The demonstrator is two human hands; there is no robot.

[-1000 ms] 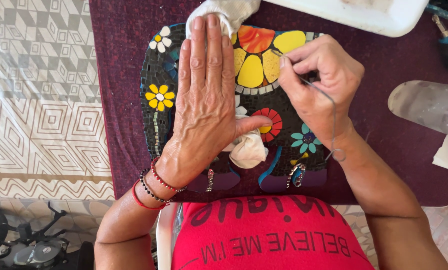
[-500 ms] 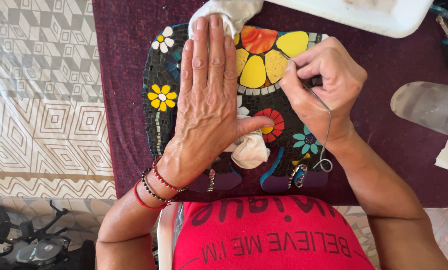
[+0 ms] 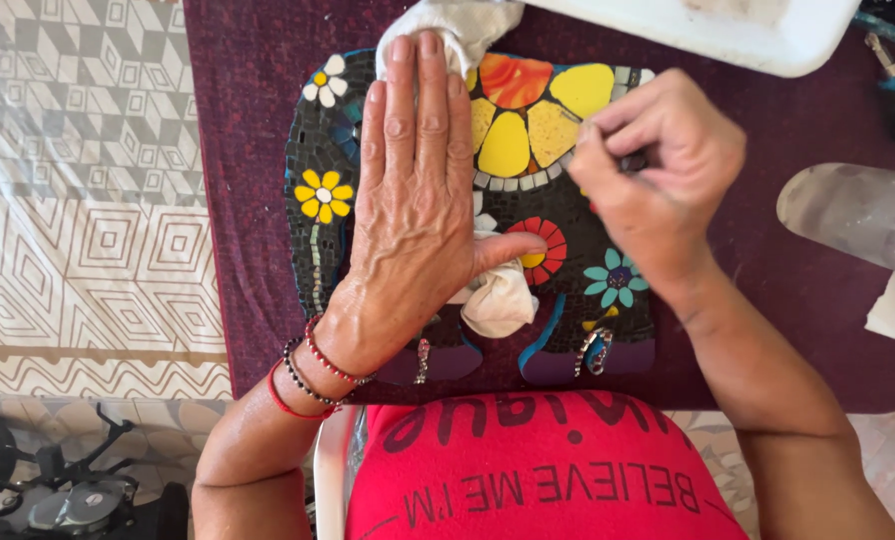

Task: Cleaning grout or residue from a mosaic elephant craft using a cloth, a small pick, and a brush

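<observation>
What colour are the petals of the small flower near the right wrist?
Turquoise petals around a purple centre, on the black mosaic; head view.

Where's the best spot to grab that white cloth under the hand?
Probably the bunched end of the white cloth below the thumb, coming from the person's side. It puffs up free of the mosaic board, while the left hand lies flat over its middle. The right hand is busy.
</observation>
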